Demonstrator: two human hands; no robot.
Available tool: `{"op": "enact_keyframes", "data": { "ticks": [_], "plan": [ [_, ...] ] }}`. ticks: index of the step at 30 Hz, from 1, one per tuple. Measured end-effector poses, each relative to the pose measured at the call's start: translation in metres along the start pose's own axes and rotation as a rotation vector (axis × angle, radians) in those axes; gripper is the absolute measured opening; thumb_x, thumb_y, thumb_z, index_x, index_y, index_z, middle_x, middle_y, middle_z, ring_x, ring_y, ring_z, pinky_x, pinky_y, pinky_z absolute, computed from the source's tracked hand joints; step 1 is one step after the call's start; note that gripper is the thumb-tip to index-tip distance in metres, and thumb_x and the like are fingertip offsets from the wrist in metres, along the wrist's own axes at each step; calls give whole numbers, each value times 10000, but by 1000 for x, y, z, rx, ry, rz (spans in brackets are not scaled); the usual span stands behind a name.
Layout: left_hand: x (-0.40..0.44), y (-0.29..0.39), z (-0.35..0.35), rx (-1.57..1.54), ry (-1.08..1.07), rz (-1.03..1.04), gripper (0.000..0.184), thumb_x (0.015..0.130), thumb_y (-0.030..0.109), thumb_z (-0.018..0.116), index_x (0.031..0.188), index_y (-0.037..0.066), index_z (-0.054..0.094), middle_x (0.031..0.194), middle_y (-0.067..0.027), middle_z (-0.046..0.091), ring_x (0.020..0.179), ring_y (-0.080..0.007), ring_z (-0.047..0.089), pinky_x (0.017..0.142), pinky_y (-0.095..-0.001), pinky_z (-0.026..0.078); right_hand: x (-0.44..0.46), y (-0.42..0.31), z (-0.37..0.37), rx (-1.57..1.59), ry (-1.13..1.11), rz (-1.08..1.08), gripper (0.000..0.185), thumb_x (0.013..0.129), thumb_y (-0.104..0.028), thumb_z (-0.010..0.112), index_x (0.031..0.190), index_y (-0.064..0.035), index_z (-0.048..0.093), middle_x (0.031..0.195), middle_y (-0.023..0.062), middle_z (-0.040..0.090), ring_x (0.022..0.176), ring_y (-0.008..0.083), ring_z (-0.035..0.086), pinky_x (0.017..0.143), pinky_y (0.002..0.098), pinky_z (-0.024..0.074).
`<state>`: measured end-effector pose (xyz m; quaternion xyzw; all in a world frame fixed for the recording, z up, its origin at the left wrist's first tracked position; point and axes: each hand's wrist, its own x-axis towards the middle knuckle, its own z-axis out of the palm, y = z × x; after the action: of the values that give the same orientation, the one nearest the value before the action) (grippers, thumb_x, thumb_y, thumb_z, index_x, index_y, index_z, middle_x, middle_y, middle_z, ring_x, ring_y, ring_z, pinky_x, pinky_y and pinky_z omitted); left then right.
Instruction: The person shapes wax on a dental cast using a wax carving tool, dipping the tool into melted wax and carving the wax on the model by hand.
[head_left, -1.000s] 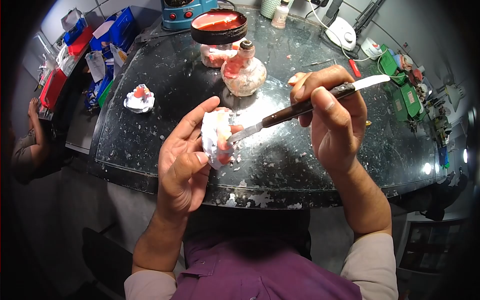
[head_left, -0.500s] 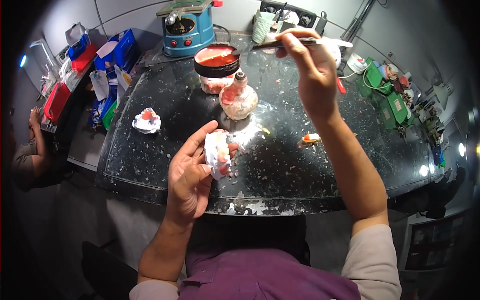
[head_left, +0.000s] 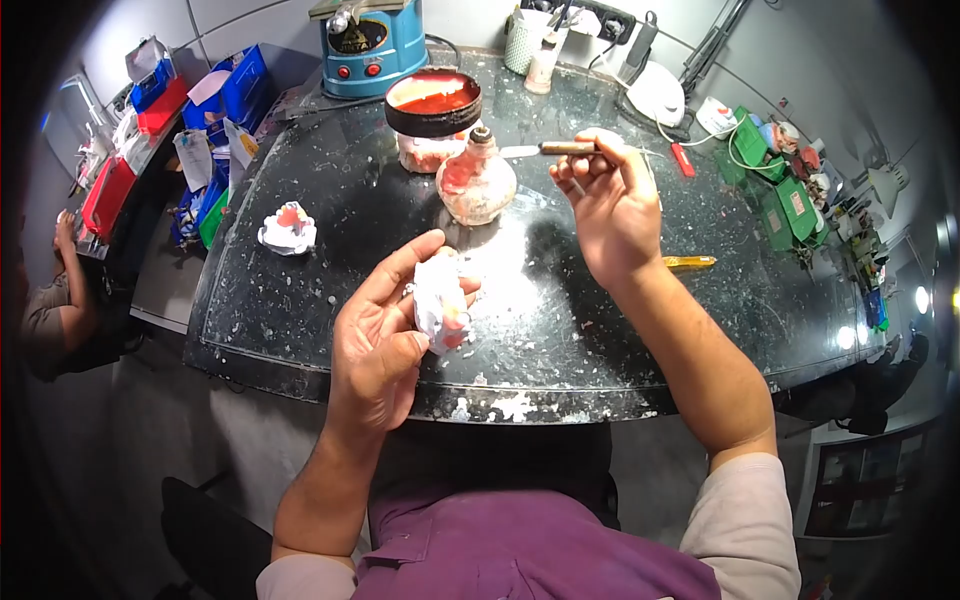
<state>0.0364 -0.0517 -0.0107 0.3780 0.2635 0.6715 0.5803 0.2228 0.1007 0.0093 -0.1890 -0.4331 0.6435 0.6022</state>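
My left hand (head_left: 372, 350) is closed around a white plaster dental model (head_left: 438, 300) with pink wax on it, held above the front of the bench. In my right hand (head_left: 618, 215) is a wax knife (head_left: 567, 148), pinched by its brown handle, its pale blade pointing left. The blade tip is close to the wick of a round, wax-stained spirit lamp (head_left: 475, 192); no flame can be made out. Behind the lamp, a dark round pan (head_left: 432, 124) containing red wax rests on a stained base. A second plaster model (head_left: 287, 234) with pink wax lies to the left.
A blue machine (head_left: 372, 60) stands at the back, near a tool cup (head_left: 522, 50) and a small bottle (head_left: 541, 70). An orange-handled tool (head_left: 690, 262) lies beyond my right wrist. Green boxes (head_left: 790, 210) line the right; another person's arm (head_left: 75, 290) shows far left.
My right hand has moved down and toward me, bringing the wax knife from over the wax pan to beside the lamp's wick. My left hand still holds the dental model, slightly turned.
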Motion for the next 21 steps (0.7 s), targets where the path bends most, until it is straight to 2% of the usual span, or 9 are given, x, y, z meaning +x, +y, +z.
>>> {"op": "enact_keyframes", "data": {
  "ticks": [2,6,8,10,13,19,21],
  "plan": [
    [0,2,0,17,-13,-2,752,719,98,621,1369,-120,312,1215,-191,527,1125,-261,569,942,-345,469,-13,-4,2,-36,-136,-29,203,937,-185,475,971,-3,557,872,71,570,784,154,539,807,312,429],
    [0,1,2,21,28,14,765,717,107,635,1368,-124,306,1219,-201,518,1116,-255,575,981,-365,450,-44,-17,17,-189,-215,-70,188,910,-181,532,944,4,550,879,79,571,773,141,529,750,285,422],
    [1,1,3,75,25,11,844,711,220,696,1363,-134,295,1250,-198,487,1128,-298,565,1025,-448,439,-45,-18,17,-215,-250,-102,184,911,-178,537,948,1,553,883,76,576,762,135,530,729,279,427],
    [2,-2,1,66,19,10,847,712,222,701,1365,-132,294,1249,-196,490,1129,-298,565,1025,-455,439,-47,-20,17,-271,-293,-150,173,920,-171,543,950,-2,561,887,72,590,730,119,537,683,258,441],
    [2,-3,1,48,19,14,861,711,226,715,1370,-127,288,1252,-193,495,1133,-303,563,1025,-472,433,-46,-22,16,-346,-368,-203,178,927,-175,538,939,1,565,873,69,596,717,115,549,680,251,450],
    [2,-3,2,51,23,19,869,710,231,719,1375,-123,286,1266,-191,495,1136,-303,563,1028,-470,427,-50,-24,20,-359,-366,-204,151,927,-141,549,937,9,569,867,74,601,720,111,566,678,241,463],
    [2,-3,5,7,34,32,816,717,178,693,1355,-148,303,1179,-190,530,1047,-216,588,1048,-448,394,-50,-23,21,-352,-364,-212,145,926,-134,551,938,9,569,872,76,603,721,111,567,678,241,464]
  ]
}}
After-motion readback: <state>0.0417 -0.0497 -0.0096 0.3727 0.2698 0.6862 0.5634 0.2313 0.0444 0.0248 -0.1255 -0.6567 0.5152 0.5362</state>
